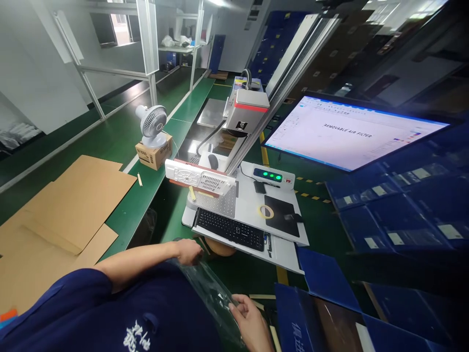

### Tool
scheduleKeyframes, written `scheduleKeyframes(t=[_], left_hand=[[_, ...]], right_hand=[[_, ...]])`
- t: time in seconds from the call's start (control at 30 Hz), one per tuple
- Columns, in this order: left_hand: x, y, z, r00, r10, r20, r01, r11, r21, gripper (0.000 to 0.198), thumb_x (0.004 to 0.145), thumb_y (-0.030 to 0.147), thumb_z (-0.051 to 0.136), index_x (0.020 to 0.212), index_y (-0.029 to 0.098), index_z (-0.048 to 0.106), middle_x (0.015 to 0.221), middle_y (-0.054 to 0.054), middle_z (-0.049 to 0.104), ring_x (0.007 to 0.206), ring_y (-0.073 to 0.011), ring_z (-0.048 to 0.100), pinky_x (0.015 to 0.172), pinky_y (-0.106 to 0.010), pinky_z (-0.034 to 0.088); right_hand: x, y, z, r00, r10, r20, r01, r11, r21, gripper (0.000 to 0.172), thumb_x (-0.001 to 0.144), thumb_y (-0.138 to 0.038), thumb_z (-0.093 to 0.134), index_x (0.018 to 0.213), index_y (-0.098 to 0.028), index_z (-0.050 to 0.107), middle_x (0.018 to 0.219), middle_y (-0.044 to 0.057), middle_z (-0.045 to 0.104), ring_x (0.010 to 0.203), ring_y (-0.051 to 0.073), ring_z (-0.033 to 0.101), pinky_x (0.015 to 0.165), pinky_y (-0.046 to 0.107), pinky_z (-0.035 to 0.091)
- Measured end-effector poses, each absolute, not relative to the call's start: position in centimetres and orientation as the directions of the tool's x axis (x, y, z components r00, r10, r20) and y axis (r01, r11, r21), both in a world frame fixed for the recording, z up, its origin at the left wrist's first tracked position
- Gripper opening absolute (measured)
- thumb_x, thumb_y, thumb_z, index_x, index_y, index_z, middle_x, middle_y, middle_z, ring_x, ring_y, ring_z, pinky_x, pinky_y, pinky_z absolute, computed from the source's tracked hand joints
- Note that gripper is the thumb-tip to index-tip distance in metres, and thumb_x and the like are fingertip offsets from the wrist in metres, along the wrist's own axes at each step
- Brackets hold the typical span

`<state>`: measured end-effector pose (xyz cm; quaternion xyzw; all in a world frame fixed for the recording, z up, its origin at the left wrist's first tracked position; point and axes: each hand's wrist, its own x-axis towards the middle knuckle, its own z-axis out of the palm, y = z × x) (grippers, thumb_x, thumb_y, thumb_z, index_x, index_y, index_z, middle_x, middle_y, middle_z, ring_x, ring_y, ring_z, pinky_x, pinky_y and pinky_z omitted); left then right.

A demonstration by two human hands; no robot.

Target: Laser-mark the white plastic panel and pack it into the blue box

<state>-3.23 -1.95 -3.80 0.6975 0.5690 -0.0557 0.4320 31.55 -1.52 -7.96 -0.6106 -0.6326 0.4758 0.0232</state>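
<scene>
My left hand (188, 252) grips the upper end of a clear plastic bag (212, 291) just below the front edge of the white workstation. Lower down, my right hand (251, 322) pinches the same bag near its other end, so the film stretches between both hands in front of my dark blue shirt. A black keyboard (230, 230) lies right above my left hand. Beyond the keyboard, a white grille-like plastic panel (200, 178) rests on the perforated plate under the laser marking head (247, 110).
A monitor (348, 129) showing "REMOVABLE AIR FILTER" stands at right. A roll of tape (266, 211) lies on a black mat. A small fan (152, 124) sits on a box on the green conveyor. Flat cardboard sheets (66, 210) lie at left; blue bins (399, 225) fill the right.
</scene>
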Motion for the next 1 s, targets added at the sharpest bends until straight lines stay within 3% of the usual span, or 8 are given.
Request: scheduleKeyframes(t=[0.07,0.2,0.33,0.47,0.57,0.7,0.83,1.0], left_hand=[[-2.6,-2.0,-3.5,0.348,0.791,-0.503,0.811,0.015,0.585,0.022,0.098,0.035,0.075,0.117,0.029,0.084,0.111,-0.009,0.087,0.109,-0.0322,0.083,0.088,-0.038,0.063],[-3.7,-1.1,-1.9,0.320,0.836,-0.446,0.778,0.037,0.627,0.031,0.095,0.032,0.080,0.125,0.028,0.082,0.108,-0.007,0.087,0.108,-0.0298,0.083,0.089,-0.034,0.061],[-6.6,-0.4,-1.3,0.197,0.833,-0.517,0.887,0.074,0.457,0.052,0.087,0.029,0.088,0.138,0.032,0.075,0.123,-0.009,0.084,0.119,-0.0341,0.080,0.093,-0.036,0.061],[-7.6,-0.1,-1.7,0.076,0.853,-0.516,0.934,0.120,0.335,0.021,0.101,0.025,0.067,0.118,0.027,0.078,0.130,-0.013,0.080,0.115,-0.0326,0.080,0.091,-0.038,0.061],[-6.9,0.2,-1.7,0.022,0.879,-0.477,0.930,0.157,0.332,0.025,0.107,0.026,0.053,0.122,0.023,0.073,0.121,-0.015,0.081,0.107,-0.0330,0.081,0.087,-0.039,0.060],[-5.2,0.6,-1.2,-0.007,0.920,-0.393,0.828,0.226,0.514,0.024,0.106,0.027,0.058,0.127,0.024,0.069,0.098,-0.009,0.082,0.092,-0.0281,0.079,0.081,-0.034,0.055],[-4.0,0.5,-1.5,0.185,0.925,-0.331,0.700,0.112,0.705,0.025,0.100,0.029,0.069,0.125,0.024,0.071,0.088,-0.004,0.080,0.082,-0.0236,0.076,0.078,-0.030,0.053],[-4.2,-0.5,-3.2,0.157,0.820,-0.550,0.886,0.130,0.446,0.034,0.095,0.033,0.076,0.128,0.028,0.077,0.108,-0.012,0.083,0.105,-0.0351,0.080,0.085,-0.036,0.057]], right_hand=[[29.9,-1.0,-7.7,-0.285,0.776,-0.562,0.800,-0.130,-0.586,0.059,0.070,-0.075,0.064,0.103,-0.027,0.077,0.088,0.007,0.075,0.085,0.031,0.073,0.078,0.040,0.053],[26.7,0.1,-5.6,-0.315,0.805,-0.503,0.809,-0.049,-0.586,0.056,0.083,-0.077,0.049,0.094,-0.027,0.074,0.087,0.010,0.076,0.087,0.032,0.073,0.080,0.042,0.051],[26.2,1.7,-2.8,-0.189,0.920,-0.344,0.808,-0.054,-0.587,0.054,0.088,-0.076,0.048,0.092,-0.028,0.071,0.080,0.009,0.073,0.080,0.031,0.068,0.075,0.041,0.046],[28.2,2.8,-0.3,-0.153,0.954,-0.258,0.799,-0.034,-0.600,0.049,0.090,-0.073,0.054,0.092,-0.028,0.073,0.068,0.004,0.064,0.072,0.027,0.063,0.069,0.038,0.042],[29.7,2.5,0.9,-0.130,0.952,-0.276,0.805,-0.061,-0.590,0.048,0.091,-0.072,0.056,0.093,-0.027,0.074,0.063,0.001,0.058,0.067,0.025,0.060,0.066,0.037,0.041],[31.2,1.0,1.0,-0.097,0.938,-0.332,0.806,-0.122,-0.579,0.051,0.091,-0.073,0.057,0.104,-0.028,0.076,0.064,0.000,0.057,0.065,0.024,0.059,0.066,0.036,0.042],[31.9,-0.9,-0.2,-0.088,0.910,-0.406,0.809,-0.172,-0.562,0.050,0.087,-0.073,0.061,0.105,-0.028,0.078,0.072,0.003,0.066,0.071,0.026,0.063,0.067,0.036,0.043],[32.3,-2.6,-2.2,0.109,0.938,-0.329,0.793,-0.282,-0.540,0.053,0.086,-0.074,0.056,0.098,-0.027,0.076,0.066,0.003,0.061,0.067,0.026,0.060,0.066,0.037,0.041]])
